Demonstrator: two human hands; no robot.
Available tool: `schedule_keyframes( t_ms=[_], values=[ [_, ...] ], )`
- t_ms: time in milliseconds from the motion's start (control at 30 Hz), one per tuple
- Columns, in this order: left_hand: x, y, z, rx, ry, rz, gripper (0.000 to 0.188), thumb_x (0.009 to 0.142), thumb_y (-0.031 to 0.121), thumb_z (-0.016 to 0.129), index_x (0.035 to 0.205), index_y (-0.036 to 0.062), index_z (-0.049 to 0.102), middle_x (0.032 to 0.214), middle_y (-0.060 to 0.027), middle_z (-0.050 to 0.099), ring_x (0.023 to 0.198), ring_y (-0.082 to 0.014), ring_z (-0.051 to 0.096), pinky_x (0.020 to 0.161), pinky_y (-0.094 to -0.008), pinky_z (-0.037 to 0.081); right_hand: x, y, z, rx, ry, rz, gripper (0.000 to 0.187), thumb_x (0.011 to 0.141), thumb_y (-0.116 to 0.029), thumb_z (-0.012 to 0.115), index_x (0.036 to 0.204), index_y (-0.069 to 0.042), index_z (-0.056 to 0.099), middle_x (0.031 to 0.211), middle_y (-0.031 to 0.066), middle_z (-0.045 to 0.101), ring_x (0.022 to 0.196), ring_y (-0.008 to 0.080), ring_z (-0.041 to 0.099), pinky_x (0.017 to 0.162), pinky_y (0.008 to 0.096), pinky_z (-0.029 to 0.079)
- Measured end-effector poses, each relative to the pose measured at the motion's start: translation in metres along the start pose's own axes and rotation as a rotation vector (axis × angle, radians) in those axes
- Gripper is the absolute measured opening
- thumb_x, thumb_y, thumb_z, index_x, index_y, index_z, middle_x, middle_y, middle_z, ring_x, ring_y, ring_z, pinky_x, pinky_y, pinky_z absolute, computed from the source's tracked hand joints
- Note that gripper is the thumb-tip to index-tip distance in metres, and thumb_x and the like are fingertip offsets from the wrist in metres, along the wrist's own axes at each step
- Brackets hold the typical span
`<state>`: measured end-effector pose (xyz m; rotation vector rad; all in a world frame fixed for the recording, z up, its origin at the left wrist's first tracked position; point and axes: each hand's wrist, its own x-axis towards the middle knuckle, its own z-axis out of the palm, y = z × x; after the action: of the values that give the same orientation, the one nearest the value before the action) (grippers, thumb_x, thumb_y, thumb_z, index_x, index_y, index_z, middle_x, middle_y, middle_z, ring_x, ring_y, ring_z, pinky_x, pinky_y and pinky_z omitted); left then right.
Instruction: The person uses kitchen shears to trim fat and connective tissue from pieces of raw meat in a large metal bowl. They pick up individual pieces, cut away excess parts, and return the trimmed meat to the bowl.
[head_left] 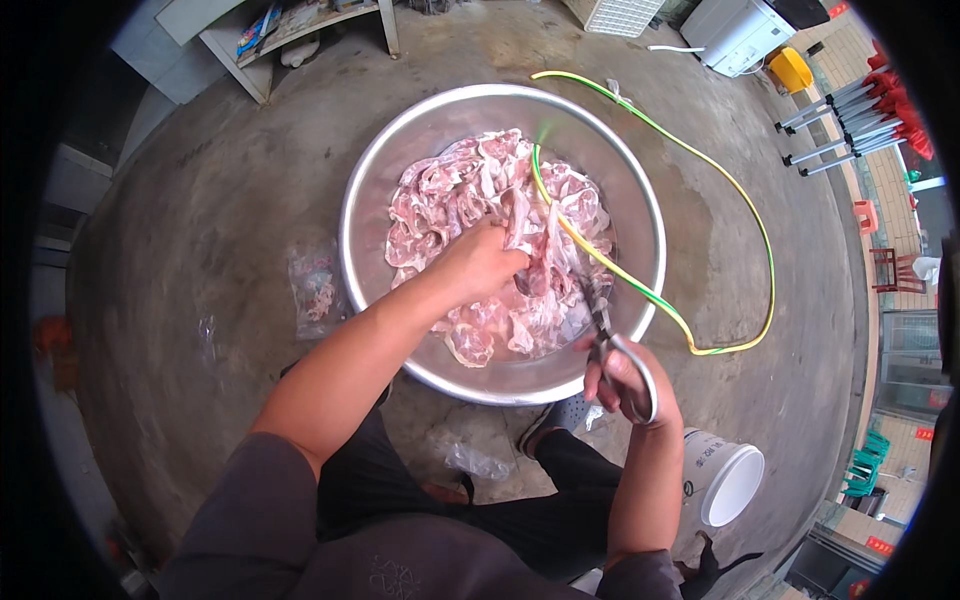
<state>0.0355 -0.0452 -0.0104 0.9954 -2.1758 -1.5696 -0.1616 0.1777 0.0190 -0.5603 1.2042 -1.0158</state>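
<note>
A wide steel basin sits on the concrete floor, holding several pale pink pieces of raw meat. My left hand reaches into the basin and grips a strip of meat that rises from the pile. My right hand is at the basin's near right rim, closed on the handles of grey scissors. The scissor blades point up into the meat beside my left hand.
A yellow-green cable loops across the floor and over the basin. A white bucket stands at my right. A clear bag with meat scraps lies left of the basin. A shelf, white boxes and folded stands line the far edge.
</note>
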Motion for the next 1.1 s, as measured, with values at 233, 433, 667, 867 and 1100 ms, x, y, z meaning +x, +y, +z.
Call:
schedule_keyframes(
  t_ms=[233,433,667,867,1100],
  values=[
    [-0.013,0.013,0.030,-0.100,-0.095,-0.017,0.033,0.084,0.013,0.060,0.112,-0.0002,0.069,0.118,-0.0205,0.064,0.107,-0.0319,0.064,0.093,-0.0391,0.050,0.037,-0.004,0.029,-0.020,0.570,-0.265,0.051,0.088,-0.014,0.078,0.131,-0.001,0.054,0.088,0.0035,0.069,0.067,0.0060,0.059,0.058,0.0199,0.045],
    [-0.021,0.011,0.058,-0.034,-0.182,0.065,0.033,0.083,0.009,0.060,0.113,-0.0004,0.069,0.120,-0.0167,0.059,0.110,-0.0297,0.062,0.096,-0.0395,0.049,0.053,0.001,0.033,0.150,0.499,-0.239,0.045,0.086,-0.003,0.076,0.126,-0.002,0.053,0.084,0.0016,0.067,0.066,0.0083,0.062,0.055,0.0238,0.049],
    [-0.025,0.009,0.066,-0.095,-0.190,0.045,0.031,0.091,0.026,0.067,0.112,0.0037,0.070,0.121,-0.0181,0.059,0.109,-0.0323,0.061,0.096,-0.0416,0.047,0.044,-0.011,0.046,0.391,0.458,-0.191,0.028,0.091,-0.001,0.064,0.117,-0.003,0.055,0.081,0.0074,0.066,0.057,0.0157,0.062,0.047,0.0285,0.048],
    [-0.024,0.008,0.069,-0.209,-0.141,0.064,0.027,0.094,0.019,0.065,0.114,0.0018,0.069,0.124,-0.0166,0.058,0.110,-0.0301,0.061,0.097,-0.0400,0.047,0.048,0.001,0.046,0.426,0.569,-0.231,0.032,0.089,-0.006,0.069,0.119,-0.007,0.058,0.085,0.0034,0.067,0.057,0.0088,0.058,0.048,0.0216,0.044],
    [-0.025,0.013,0.068,-0.060,-0.165,0.083,0.029,0.091,0.024,0.063,0.113,0.0062,0.070,0.126,-0.0167,0.059,0.115,-0.0346,0.060,0.101,-0.0420,0.047,0.045,0.003,0.030,0.272,0.508,-0.181,0.042,0.088,-0.007,0.073,0.124,-0.003,0.051,0.087,0.0035,0.066,0.063,0.0101,0.061,0.050,0.0227,0.045]
  ],
)
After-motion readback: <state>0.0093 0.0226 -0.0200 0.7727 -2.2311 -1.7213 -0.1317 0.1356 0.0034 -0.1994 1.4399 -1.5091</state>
